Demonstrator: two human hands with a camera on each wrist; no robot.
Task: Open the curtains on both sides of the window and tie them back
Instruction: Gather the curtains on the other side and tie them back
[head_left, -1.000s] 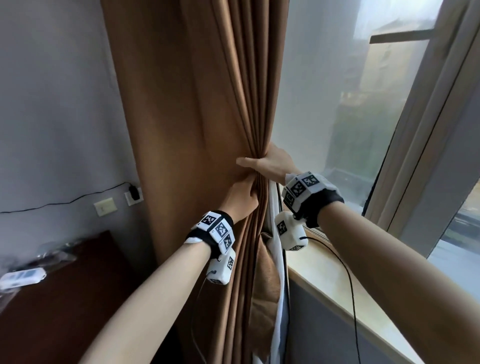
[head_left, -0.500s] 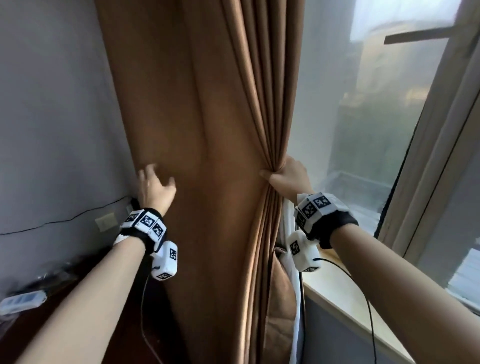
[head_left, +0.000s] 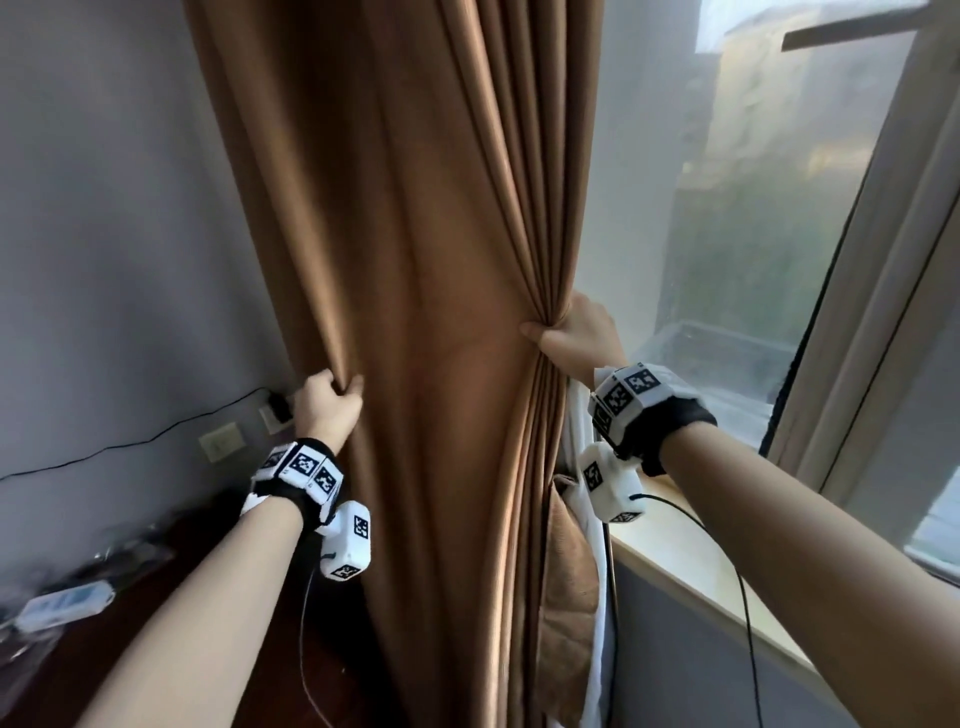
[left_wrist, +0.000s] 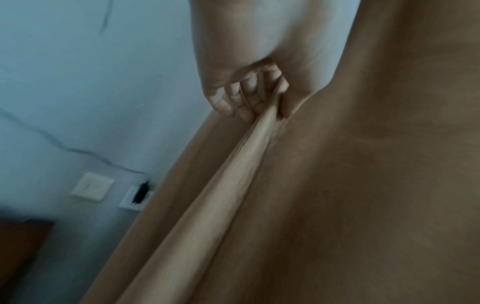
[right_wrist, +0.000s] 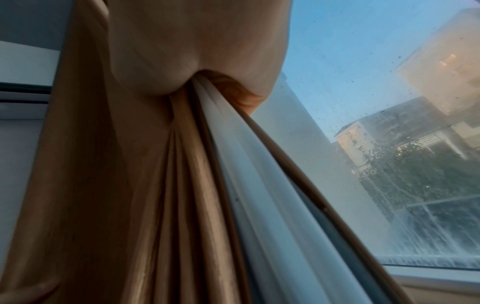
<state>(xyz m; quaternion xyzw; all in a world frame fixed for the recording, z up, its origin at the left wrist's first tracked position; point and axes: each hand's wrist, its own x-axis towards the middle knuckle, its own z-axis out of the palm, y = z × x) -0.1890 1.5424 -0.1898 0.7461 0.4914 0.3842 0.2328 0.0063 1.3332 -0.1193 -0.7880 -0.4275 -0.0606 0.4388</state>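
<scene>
A brown curtain (head_left: 426, 260) hangs at the left side of the window (head_left: 727, 208), pulled back from the glass. My left hand (head_left: 332, 400) grips the curtain's left edge near the wall; in the left wrist view its fingers (left_wrist: 246, 92) curl round a fold of the fabric (left_wrist: 221, 195). My right hand (head_left: 571, 338) clutches the bunched pleats at the curtain's right edge. Seen from the right wrist, brown folds (right_wrist: 155, 185) and a white sheer layer (right_wrist: 259, 195) run out of the right hand (right_wrist: 207, 82). A loose brown strip (head_left: 566, 597) hangs beneath the right hand.
A pale window sill (head_left: 701, 571) runs along the lower right. On the grey wall sit a switch plate (head_left: 222, 441) and a socket with a black plug (head_left: 278, 408). A dark wooden surface (head_left: 130, 649) at lower left carries a white device (head_left: 65, 605).
My left hand left the bunched pleats, swung left across the curtain, and now grips its left edge. The right hand has kept its hold on the pleats.
</scene>
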